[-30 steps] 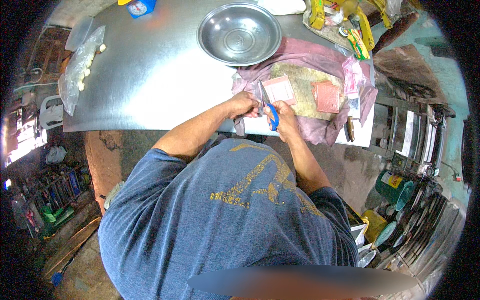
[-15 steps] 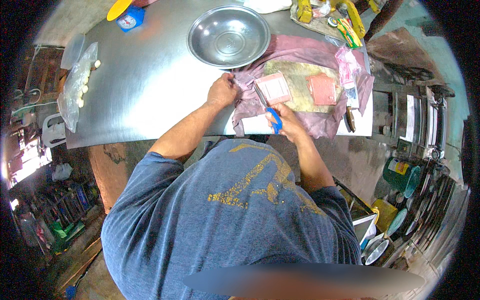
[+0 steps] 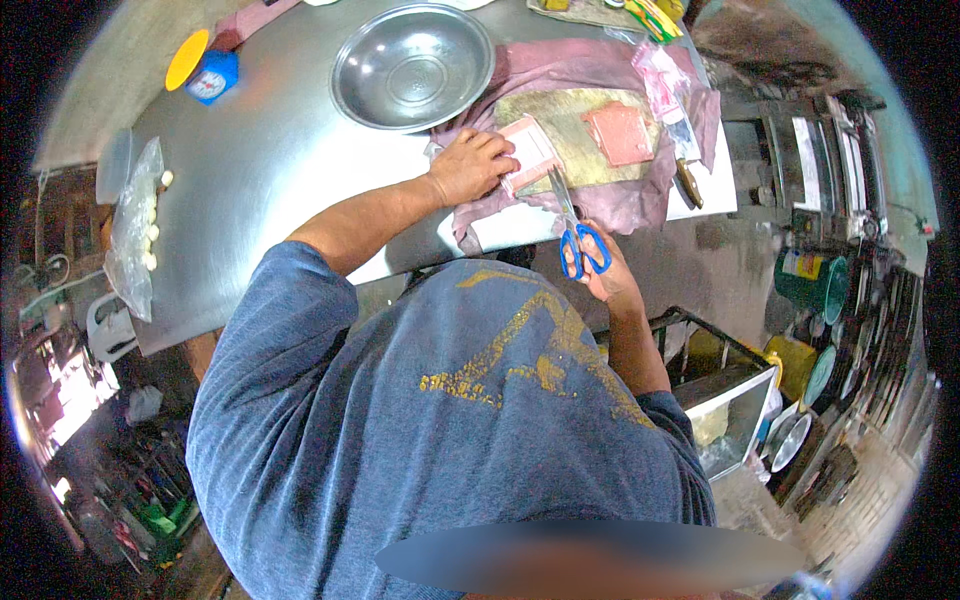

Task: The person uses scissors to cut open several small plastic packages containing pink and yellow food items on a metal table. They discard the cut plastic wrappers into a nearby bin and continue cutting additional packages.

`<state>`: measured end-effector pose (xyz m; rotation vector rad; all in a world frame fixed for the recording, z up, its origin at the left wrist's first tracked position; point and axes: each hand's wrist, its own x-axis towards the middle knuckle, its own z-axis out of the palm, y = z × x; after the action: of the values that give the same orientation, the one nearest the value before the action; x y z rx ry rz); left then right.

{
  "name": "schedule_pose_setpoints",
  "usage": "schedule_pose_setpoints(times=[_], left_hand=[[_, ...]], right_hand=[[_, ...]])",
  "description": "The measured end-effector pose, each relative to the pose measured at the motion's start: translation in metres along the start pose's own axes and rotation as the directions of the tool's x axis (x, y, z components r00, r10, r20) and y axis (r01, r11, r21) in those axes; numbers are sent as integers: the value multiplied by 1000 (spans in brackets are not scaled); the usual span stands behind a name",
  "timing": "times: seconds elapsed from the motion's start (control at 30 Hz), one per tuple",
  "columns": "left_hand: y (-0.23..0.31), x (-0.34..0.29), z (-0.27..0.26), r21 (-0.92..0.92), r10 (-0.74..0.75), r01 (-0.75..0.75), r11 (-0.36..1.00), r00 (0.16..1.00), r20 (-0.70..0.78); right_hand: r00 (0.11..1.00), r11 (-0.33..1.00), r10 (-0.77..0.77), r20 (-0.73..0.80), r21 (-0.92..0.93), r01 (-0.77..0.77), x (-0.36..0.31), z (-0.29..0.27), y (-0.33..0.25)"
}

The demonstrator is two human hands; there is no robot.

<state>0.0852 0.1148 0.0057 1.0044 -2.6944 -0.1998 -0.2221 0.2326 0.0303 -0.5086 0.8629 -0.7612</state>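
A flat pink packet with a pale label (image 3: 532,148) lies at the left edge of a worn yellowish board (image 3: 575,107). My left hand (image 3: 474,163) grips the packet's left side, fingers bent over its edge. In my right hand (image 3: 608,270) are scissors with blue handles (image 3: 585,250), their blades pointing away from me. The blade tips reach the packet's near right corner; whether they touch it I cannot tell. A flat pink slab (image 3: 622,134) rests farther right on the board. Beneath the board spreads a mauve cloth (image 3: 530,62).
A wide metal basin (image 3: 415,60) stands beyond my left hand on the metal table (image 3: 250,170). Right of the board lie a knife (image 3: 688,185) and a pink plastic wrapper (image 3: 660,80). A blue scale (image 3: 213,78) and a clear bag (image 3: 130,240) with small round pale pieces are at left.
My left hand has moved from the cloth's edge onto the packet. My right hand has drawn the scissors from the packet's left side to its near right corner. The view has shifted.
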Motion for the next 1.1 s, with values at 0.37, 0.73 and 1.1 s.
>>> schedule_pose_setpoints(times=[0.37,0.73,1.1], left_hand=[[-3,28,1,-45,202,-198,979,976,82],[9,41,-5,11,209,-214,977,962,178],[14,63,-11,72,153,-177,982,954,256]], right_hand=[[990,993,-90,-109,-90,80,-15,-17,34],[986,960,-140,-89,-257,113,-7,0,42],[988,967,-127,-84,-235,104,-9,1,32]])
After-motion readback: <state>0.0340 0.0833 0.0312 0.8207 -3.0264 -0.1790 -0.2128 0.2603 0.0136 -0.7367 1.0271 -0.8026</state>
